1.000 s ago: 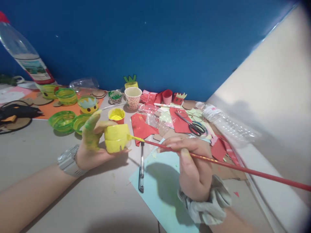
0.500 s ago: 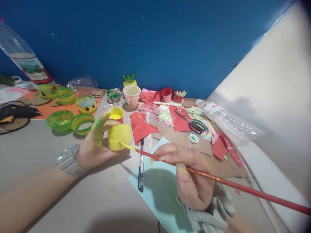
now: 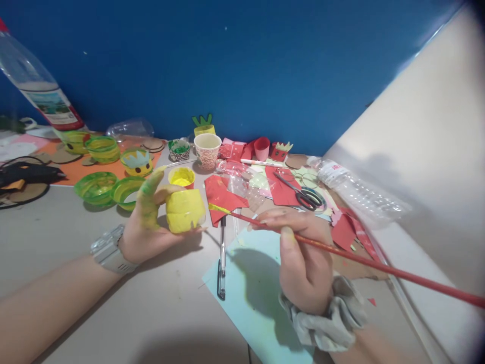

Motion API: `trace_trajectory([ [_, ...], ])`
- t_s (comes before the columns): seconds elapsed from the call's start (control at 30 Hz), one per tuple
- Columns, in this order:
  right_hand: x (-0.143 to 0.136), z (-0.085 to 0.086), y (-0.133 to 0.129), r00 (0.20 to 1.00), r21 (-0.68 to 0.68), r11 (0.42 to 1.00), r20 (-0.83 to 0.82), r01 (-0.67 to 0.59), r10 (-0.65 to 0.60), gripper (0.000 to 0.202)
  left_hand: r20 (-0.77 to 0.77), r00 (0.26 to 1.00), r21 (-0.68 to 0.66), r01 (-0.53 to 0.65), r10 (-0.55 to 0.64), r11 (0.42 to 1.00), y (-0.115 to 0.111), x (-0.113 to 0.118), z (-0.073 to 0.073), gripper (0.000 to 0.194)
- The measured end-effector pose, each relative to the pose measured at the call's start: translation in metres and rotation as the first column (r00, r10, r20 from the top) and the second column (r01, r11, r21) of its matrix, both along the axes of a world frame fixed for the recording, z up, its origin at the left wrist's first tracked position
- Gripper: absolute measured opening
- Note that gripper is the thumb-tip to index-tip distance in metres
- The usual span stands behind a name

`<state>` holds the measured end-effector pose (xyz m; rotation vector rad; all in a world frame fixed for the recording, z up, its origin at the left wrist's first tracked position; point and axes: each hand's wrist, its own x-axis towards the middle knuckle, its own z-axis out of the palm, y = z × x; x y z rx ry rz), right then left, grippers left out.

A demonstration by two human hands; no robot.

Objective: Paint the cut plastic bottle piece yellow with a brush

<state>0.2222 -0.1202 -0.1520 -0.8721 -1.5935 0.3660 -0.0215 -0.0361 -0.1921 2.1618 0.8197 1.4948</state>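
My left hand [image 3: 151,227], thumb smeared green and yellow, holds a small yellow-painted cup-shaped piece [image 3: 184,210]. Bare patches show near its lower right edge. In my right hand [image 3: 305,258] is a long red paintbrush [image 3: 341,248], pinched between thumb and fingers. Its yellow-tipped bristles hang just right of the painted piece, apart from it. Behind my left hand stands a cup of yellow paint [image 3: 182,177]. A black-capped pen [image 3: 222,263] lies on the table below the brush, partly over a light blue sheet [image 3: 261,293].
Green and yellow plastic rings [image 3: 96,188] stand at left, near a yellow crowned piece [image 3: 137,163]. A paper cup [image 3: 207,151] and a green paint cup [image 3: 179,150] are at the back. Scissors [image 3: 308,198], red paper [image 3: 223,194] and a clear bottle [image 3: 359,189] lie to the right.
The brush tip has left the yellow piece and moved up and to the right, along with my right hand. My left hand still holds the piece, tilted slightly differently.
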Motion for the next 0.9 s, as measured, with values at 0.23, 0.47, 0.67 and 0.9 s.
trace_trajectory([
  [0.23,-0.006,0.003,-0.002,0.983,0.047,0.986,0.100,-0.158,0.153,0.028,-0.090,0.991,0.063,-0.093,0.098,0.994,0.000,-0.001,0.000,0.115],
  [0.47,-0.011,0.009,-0.005,0.958,0.052,0.957,0.056,-0.284,0.281,0.029,-0.056,0.997,-0.063,-0.064,0.061,0.996,-0.003,-0.001,-0.003,0.117],
  [0.67,-0.011,0.004,-0.007,0.972,0.011,0.972,-0.019,-0.235,0.235,0.029,-0.054,0.998,-0.017,-0.023,0.022,1.000,-0.002,-0.001,-0.001,0.122],
  [0.9,-0.008,0.000,-0.005,0.994,0.009,0.996,-0.060,-0.094,0.094,0.028,0.027,1.000,0.049,0.001,-0.003,0.999,0.000,0.003,0.006,0.103],
])
